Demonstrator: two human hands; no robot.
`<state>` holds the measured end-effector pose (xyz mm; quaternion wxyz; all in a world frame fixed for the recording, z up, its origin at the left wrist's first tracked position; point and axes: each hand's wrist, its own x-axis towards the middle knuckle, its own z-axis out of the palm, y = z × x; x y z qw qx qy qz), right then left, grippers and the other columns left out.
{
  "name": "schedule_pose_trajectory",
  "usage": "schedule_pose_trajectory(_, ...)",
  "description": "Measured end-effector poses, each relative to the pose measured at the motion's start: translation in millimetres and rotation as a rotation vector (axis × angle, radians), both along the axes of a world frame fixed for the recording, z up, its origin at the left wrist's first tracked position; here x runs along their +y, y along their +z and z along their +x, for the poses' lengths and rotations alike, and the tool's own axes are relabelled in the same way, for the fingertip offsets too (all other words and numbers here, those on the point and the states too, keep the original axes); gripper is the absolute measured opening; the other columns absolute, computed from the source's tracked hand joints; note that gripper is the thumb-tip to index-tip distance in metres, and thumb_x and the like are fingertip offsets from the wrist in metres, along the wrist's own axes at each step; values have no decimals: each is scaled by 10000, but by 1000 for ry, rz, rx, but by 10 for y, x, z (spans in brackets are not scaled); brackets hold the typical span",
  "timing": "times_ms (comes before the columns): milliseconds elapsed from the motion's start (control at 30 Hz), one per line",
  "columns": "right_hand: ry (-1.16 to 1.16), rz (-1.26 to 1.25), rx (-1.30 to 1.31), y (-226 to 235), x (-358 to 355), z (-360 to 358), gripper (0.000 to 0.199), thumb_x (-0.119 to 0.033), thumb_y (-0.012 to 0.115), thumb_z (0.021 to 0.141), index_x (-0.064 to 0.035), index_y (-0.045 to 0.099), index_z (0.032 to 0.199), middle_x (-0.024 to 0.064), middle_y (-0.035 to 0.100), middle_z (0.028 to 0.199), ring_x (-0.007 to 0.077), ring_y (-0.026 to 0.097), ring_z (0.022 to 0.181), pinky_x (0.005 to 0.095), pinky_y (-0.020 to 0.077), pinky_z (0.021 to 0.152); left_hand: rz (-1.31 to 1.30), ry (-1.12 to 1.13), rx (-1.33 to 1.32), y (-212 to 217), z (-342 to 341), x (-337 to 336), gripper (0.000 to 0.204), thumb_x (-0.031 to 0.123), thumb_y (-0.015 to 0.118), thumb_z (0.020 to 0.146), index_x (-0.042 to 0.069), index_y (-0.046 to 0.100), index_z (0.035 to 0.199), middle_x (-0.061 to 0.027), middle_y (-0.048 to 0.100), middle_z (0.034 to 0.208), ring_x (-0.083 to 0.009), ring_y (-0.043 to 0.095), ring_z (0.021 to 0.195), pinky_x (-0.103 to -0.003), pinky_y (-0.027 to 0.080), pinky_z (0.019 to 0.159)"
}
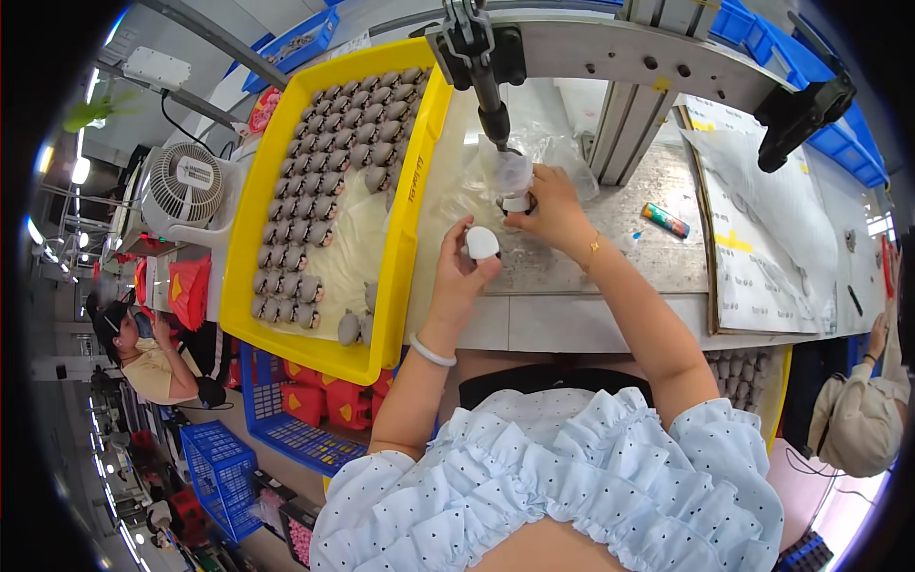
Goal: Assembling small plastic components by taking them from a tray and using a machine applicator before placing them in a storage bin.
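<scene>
My left hand [456, 286] pinches a small part with a flat white round end [482, 243] between thumb and fingers, just above the worktop. To its right, my right hand [556, 217] closes around a small white and dark part [518, 203] under the toggle press [494, 119]. A cloudy, translucent pad [513, 172] sits at the lower end of the press rod, directly above that part. My right fingers hide some of the part. The yellow tray [405, 257] beside my left hand holds rows of small grey rounded figures [315, 181].
Clear plastic film [562, 143] lies behind the press post. A green and orange tube [665, 220] and a board with printed sheets [753, 229] are at the right. A white fan [186, 186] stands left of the tray; a blue basket [267, 410] with red packs sits below. Other people are at both sides.
</scene>
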<state>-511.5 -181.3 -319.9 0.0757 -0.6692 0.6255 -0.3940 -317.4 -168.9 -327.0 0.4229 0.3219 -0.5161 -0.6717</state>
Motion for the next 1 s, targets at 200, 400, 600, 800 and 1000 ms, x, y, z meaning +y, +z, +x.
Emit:
schedule_pose_trajectory(200,-23,39,-201,-40,70,63,601,-164,790,598,-10,523,1113,131,538,1133,323,509,1020,380,409,878,-26,115,-77,55,-155,-226,742,70,737,717,19,306,1319,-78,506,1098,-166,533,981,-291,447,865)
schedule_pose_trajectory(400,-219,-147,-1065,-218,376,195,606,-63,734,715,34,418,1224,128,529,1121,189,547,1018,286,458,839,-151,176,-116,-132,-430,-491,680,147,746,721,7,379,1276,-98,516,1136,-200,542,978,-324,437,862)
schedule_pose_trajectory(600,-54,5,-1077,-328,1064,121,591,-38,720,727,17,421,1233,113,525,1119,145,553,989,264,470,824,-369,-28,-539,-313,-542,-651,594,239,726,735,-3,466,1211,-148,516,1159,-301,373,1194,-403,286,1008)
schedule_pose_trajectory(800,-30,64,-845,-532,1563,-42,585,-66,739,709,-18,464,1223,71,555,1038,156,563,962,266,465,809,-571,149,-450,447,-251,184,668,225,604,814,-20,273,1340,-192,321,1341,-320,260,1286,-423,178,1072)
schedule_pose_trajectory(1000,-41,68,-755,-462,1574,-49,594,-48,747,679,-22,483,1210,82,546,1071,164,560,930,268,456,794,-964,213,-347,2307,-405,-825,309,98,453,902,0,505,1189,-108,515,1216,-233,458,1183,-384,287,1044)
